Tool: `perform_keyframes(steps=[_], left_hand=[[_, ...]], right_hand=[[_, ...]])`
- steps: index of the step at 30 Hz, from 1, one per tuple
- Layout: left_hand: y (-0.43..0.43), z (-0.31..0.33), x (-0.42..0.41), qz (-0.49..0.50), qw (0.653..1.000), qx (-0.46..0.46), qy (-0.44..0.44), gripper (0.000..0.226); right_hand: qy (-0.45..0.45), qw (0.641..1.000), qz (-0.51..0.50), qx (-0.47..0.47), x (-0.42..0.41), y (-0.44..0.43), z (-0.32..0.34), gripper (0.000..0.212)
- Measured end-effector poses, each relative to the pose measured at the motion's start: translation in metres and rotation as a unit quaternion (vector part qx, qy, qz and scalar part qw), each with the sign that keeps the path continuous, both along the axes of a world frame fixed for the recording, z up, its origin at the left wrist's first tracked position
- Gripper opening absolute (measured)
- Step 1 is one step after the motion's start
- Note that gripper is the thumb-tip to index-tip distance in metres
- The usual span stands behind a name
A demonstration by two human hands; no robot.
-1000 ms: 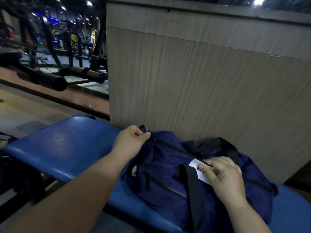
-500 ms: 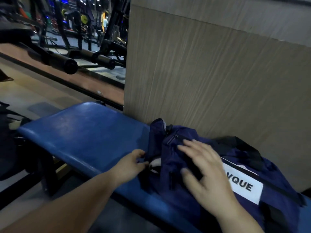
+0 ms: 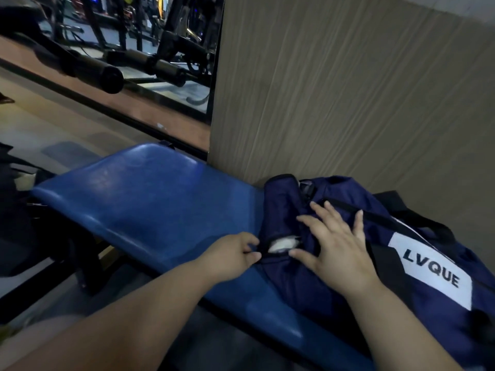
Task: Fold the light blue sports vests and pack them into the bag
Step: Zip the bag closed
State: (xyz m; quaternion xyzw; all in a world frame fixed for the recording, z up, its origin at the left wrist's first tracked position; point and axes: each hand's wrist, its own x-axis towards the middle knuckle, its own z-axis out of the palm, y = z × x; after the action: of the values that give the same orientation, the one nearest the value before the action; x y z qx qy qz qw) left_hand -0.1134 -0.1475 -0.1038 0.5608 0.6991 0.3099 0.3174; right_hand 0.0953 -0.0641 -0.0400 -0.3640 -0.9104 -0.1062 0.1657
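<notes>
The dark blue bag [image 3: 294, 287] lies on the right half of the blue padded tabletop [image 3: 150, 204], its back against the wood-grain wall panel [image 3: 348, 103] along the tabletop's far edge, its left end near the middle of the tabletop. Your left hand [image 3: 227, 257] reaches in over the near edge and its fingers [image 3: 250, 241] are curled, thumb against forefinger, pinching the bag's left end right at a small gap in the cloth. A pale scrap [image 3: 282, 244] shows in that gap, just beside your left fingertips; whether it is one of the vests cannot be told. Your right hand [image 3: 340, 250] lies flat on top of the bag, palm down, with its fingers [image 3: 325, 214] spread wide and straight, the thumb pointing at the gap. To the right of that hand sits the bag's white label [image 3: 431, 271] reading LVQUE, and a black strap [image 3: 417, 218] arches behind it. Gym machines [image 3: 171, 49] stand beyond the tabletop's far left corner.
</notes>
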Motion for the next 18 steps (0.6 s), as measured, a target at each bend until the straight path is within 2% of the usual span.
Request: perform_keyframes(steps=[2, 6, 9, 12, 14, 18], left_hand=[[0.001, -0.002, 0.003, -0.017, 1.000, -0.001, 0.009, 0.042], [0.004, -0.002, 0.010, 0.003, 1.000, 0.012, 0.010, 0.044], [0.007, -0.002, 0.013, 0.021, 1.000, 0.008, 0.004, 0.041], [0.011, -0.001, 0.016, 0.039, 0.999, 0.014, -0.005, 0.026], [0.013, 0.003, 0.017, 0.054, 0.998, 0.027, -0.004, 0.017], [0.012, 0.013, 0.013, 0.061, 0.997, 0.048, -0.002, 0.013]], right_hand=[[0.016, 1.000, -0.008, -0.011, 0.001, 0.008, 0.003, 0.067], [0.069, 0.996, 0.010, -0.063, 0.003, 0.008, 0.008, 0.031], [0.093, 0.992, 0.035, -0.082, 0.006, 0.003, 0.007, 0.038], [0.130, 0.987, 0.041, -0.086, 0.011, -0.001, 0.007, 0.045], [0.164, 0.982, 0.044, -0.079, 0.013, -0.002, 0.007, 0.044], [0.226, 0.972, 0.034, -0.047, 0.018, 0.003, 0.007, 0.035]])
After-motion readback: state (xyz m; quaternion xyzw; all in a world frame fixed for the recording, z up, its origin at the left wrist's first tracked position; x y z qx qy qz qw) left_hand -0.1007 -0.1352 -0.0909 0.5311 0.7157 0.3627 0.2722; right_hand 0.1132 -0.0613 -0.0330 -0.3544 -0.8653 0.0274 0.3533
